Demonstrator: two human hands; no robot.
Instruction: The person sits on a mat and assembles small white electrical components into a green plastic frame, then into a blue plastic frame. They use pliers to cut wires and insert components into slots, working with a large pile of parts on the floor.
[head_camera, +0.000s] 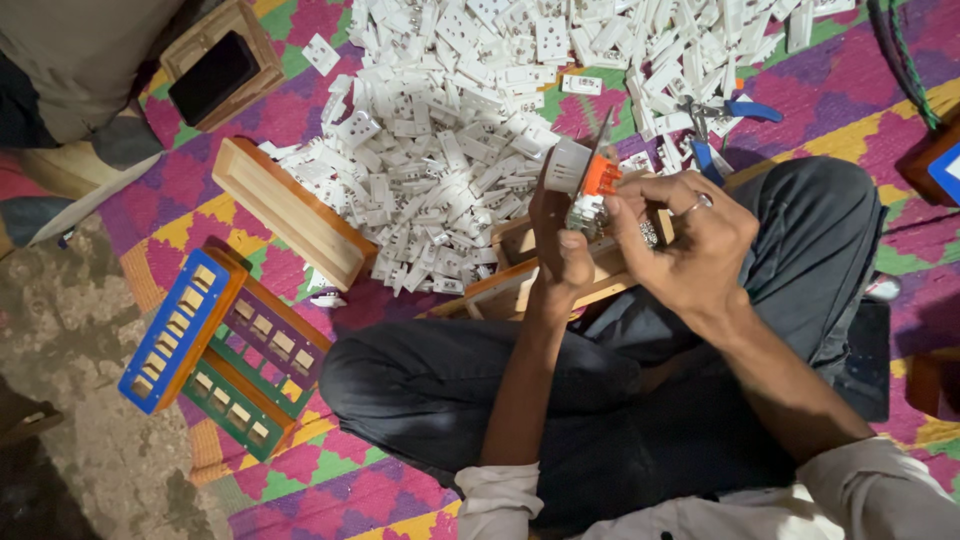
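Observation:
My left hand (556, 240) grips a small white and orange electrical part (582, 172) from below, thumb pressed near its base. My right hand (690, 240), with a ring on one finger, closes its fingertips on the same part from the right side. A thin metal piece sticks up from the part. Both hands hover above a wooden frame (510, 285) resting on my crossed legs in dark trousers. A big heap of white plastic socket parts (460, 130) covers the mat just beyond the hands.
Blue-handled pliers (725, 125) lie at the heap's right edge. A long wooden box (290, 210) sits left of the heap. Coloured slotted frames (215, 345) lie at the left. Another wooden frame with a dark panel (215, 70) lies at the upper left beside another person's leg.

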